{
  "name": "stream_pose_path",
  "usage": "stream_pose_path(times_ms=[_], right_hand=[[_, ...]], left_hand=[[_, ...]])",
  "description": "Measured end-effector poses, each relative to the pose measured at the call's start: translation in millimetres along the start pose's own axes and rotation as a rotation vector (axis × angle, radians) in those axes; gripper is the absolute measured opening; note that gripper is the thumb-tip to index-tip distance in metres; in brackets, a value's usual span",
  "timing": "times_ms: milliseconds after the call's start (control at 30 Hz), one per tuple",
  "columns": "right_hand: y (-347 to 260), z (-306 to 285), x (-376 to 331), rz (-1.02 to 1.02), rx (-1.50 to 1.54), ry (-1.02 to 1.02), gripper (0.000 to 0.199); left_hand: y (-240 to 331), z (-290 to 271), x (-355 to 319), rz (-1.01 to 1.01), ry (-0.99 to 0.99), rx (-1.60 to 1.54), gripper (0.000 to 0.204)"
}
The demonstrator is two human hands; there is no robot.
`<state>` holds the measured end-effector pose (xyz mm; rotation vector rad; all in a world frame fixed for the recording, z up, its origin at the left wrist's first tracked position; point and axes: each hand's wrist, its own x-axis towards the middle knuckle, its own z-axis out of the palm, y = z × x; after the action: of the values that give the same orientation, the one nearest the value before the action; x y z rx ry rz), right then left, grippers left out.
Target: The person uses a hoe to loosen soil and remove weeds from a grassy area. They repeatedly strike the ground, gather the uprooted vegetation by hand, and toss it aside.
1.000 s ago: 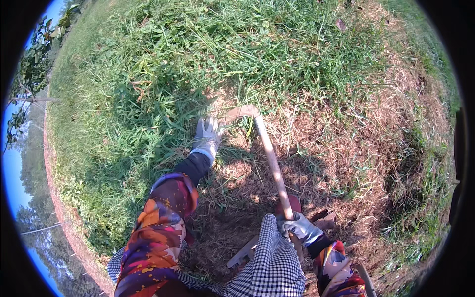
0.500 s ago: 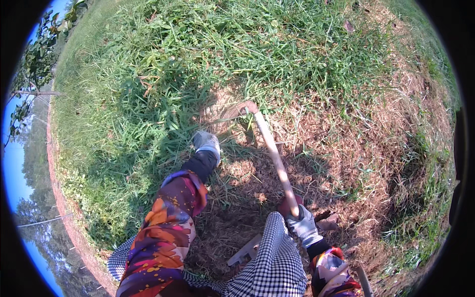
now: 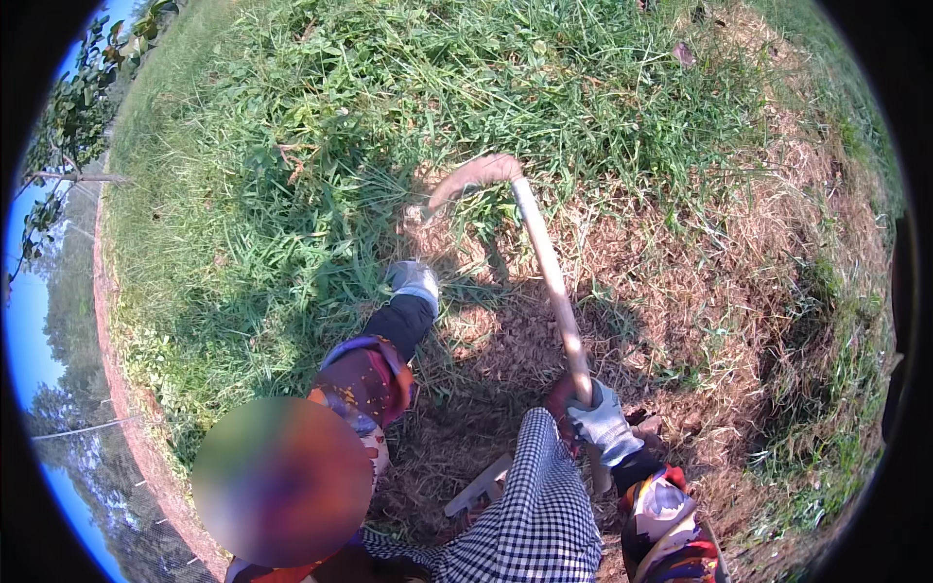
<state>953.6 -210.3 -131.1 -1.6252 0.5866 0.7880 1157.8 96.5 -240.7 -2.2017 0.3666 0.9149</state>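
Note:
A sickle with a curved, earth-stained blade (image 3: pixel 478 173) and a long pale wooden handle (image 3: pixel 550 267) reaches forward over the ground. My gloved right hand (image 3: pixel 603 426) is closed round the lower end of that handle. The blade hangs above the edge where standing green grass (image 3: pixel 321 219) meets cut, dry stalks. My gloved left hand (image 3: pixel 416 282) is down at this edge, below the blade's tip and apart from it. Its fingers curl into the grass, and their tips are hidden among the blades.
Cut straw and bare soil (image 3: pixel 671 282) spread to the right, with a dark hollow (image 3: pixel 797 360). A checked cloth (image 3: pixel 530 496) covers my legs; a pale flat object (image 3: pixel 478 488) lies beside it. A leafy branch (image 3: pixel 83 126) and a reddish path (image 3: pixel 117 379) are at far left.
The sickle blade has lifted and swung up and away from the grass by my left hand. My right hand has moved slightly up, and my left hand slightly right.

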Motion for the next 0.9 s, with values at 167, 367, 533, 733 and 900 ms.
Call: stream_pose_path(times_ms=[167,367,533,733,900], right_hand=[[18,9,-10,-0.047,-0.074,0.048,0.039],[-57,4,9,-0.150,0.385,0.085,0.012],[37,10,-27,-0.076,-0.106,0.069,0.026],[-55,6,-3,-0.172,0.375,0.115,0.020],[29,5,-23,-0.111,-0.255,0.072,0.025]], left_hand=[[10,25,-1,-0.036,0.063,0.090,0.021],[-6,19,-11,-0.038,0.038,0.020,0.018],[7,18,-18,-0.071,0.041,-0.052,0.018],[-12,33,-32,0.042,0.257,0.114,0.017],[-2,12,-28,-0.121,0.147,-0.007,0.016]])
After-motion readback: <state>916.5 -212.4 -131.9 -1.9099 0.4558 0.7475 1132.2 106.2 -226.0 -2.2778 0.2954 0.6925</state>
